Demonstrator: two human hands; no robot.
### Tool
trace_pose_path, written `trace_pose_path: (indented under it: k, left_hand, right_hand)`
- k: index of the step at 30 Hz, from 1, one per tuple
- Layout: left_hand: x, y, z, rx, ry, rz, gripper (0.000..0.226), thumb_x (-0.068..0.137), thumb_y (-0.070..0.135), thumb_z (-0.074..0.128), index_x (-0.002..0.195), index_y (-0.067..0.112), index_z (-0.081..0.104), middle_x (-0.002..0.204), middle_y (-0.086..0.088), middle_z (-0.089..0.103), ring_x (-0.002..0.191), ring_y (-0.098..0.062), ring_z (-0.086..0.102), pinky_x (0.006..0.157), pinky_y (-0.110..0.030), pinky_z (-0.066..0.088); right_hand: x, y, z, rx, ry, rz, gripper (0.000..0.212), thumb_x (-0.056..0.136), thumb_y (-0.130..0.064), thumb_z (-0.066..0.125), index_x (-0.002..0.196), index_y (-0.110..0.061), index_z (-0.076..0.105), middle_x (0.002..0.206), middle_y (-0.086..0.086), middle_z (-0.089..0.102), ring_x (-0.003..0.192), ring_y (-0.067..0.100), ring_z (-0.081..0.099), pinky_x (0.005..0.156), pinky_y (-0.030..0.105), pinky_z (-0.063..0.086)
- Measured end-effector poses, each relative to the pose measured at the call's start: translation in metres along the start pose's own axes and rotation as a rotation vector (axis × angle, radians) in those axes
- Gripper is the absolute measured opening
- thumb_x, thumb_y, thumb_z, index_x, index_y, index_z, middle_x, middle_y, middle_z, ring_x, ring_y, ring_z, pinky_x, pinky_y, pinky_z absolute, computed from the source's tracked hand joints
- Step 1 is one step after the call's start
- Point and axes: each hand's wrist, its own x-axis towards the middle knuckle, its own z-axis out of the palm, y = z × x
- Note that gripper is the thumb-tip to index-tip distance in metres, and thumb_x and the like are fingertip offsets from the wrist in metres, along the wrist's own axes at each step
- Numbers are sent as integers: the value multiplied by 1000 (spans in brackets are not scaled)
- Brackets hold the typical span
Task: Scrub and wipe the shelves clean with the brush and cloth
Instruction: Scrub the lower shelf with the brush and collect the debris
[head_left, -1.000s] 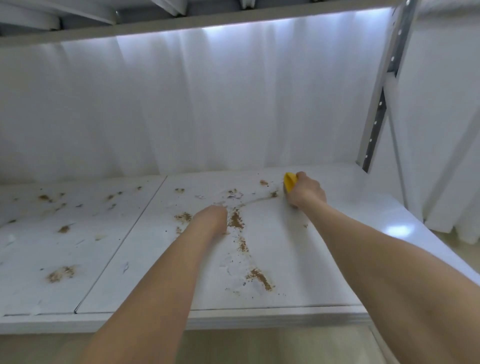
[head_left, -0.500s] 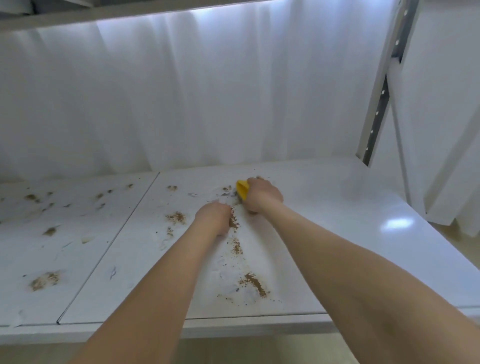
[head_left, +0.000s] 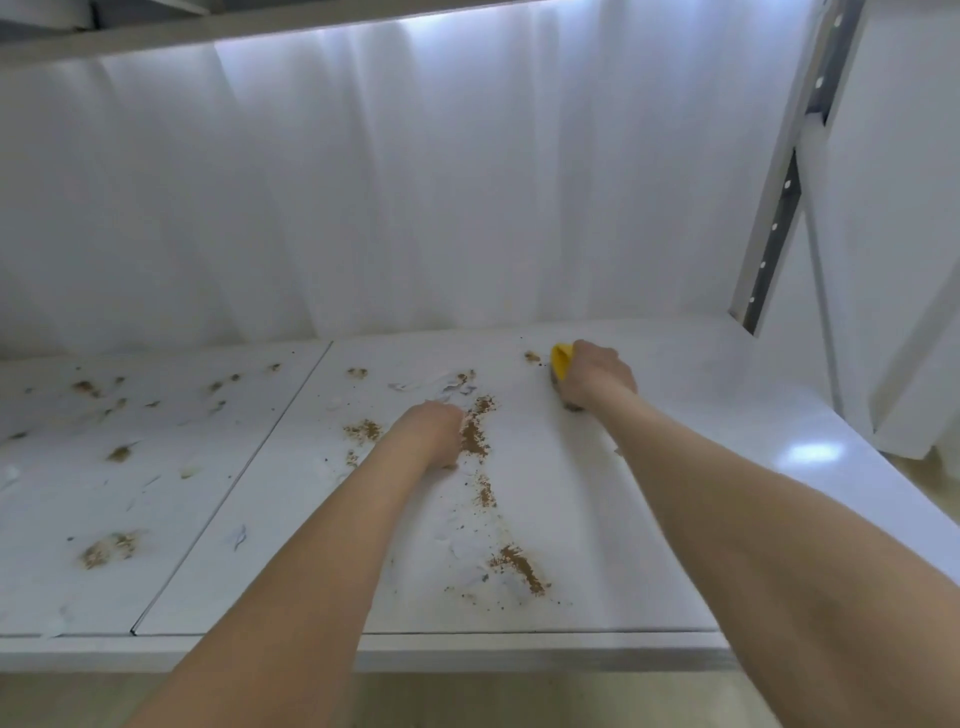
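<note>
Backdrop: white pleated curtain (head_left: 415, 208) across the full rear width.
Upright: grey perforated metal post (head_left: 774, 228) at right rear.
Right side: further white curtain folds (head_left: 909, 260) beyond the post.
Light: bright band (head_left: 467, 36) along the curtain top.
Floor: beige (head_left: 467, 701), below the white shelf (head_left: 675, 519) front edge.

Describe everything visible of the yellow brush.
The brush shows only as a smooth yellow end, plastic by its look, poking out left of the right hand, which grips it from above. Dark bits under the hand may be its bristles. It sits on the white shelf, toward the back, beside a brown crumb patch.
</note>
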Motion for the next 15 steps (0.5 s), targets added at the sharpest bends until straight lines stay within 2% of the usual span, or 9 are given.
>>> trace_pose_path:
  k: [3,5,8,11,15]
  left_hand:
    - [-1,0,-1,2,-6,-15,24,91,4,48,114,3,53,107,-10,59,91,-23,55,71,-27,42]
    - [-3,2,-3,18,-10,-21,26,91,6,49,116,4,52,115,-12,59,102,-26,57,76,-28,43]
    - [-6,6,-7,33,-12,-20,30,90,7,49,120,3,51,121,-13,57,110,-27,55,82,-29,44]
    - [-7,5,-7,14,-33,-28,32,92,8,51,122,2,51,121,-12,57,109,-26,56,84,-29,45]
    - [-6,2,-6,-4,-24,-10,35,93,15,54,126,3,50,125,-11,56,110,-25,56,85,-29,45]
  right_hand:
    - [-19,-30,17,-3,-50,-125,44,92,-12,50,135,-18,43,134,13,44,119,33,51,84,36,43]
    - [-31,-44,28,-11,-91,-210,48,88,-8,55,134,-20,44,134,11,46,117,33,53,80,34,42]
    - [-37,-45,29,25,-122,-278,47,90,-20,59,135,-21,44,132,9,50,116,31,53,85,35,45]
    - [-27,-16,8,105,-16,-150,43,96,-31,49,137,-23,41,132,13,46,119,35,51,91,38,44]
    - [-4,30,-14,47,98,133,38,98,-25,44,135,-15,43,135,17,40,121,37,48,94,41,42]
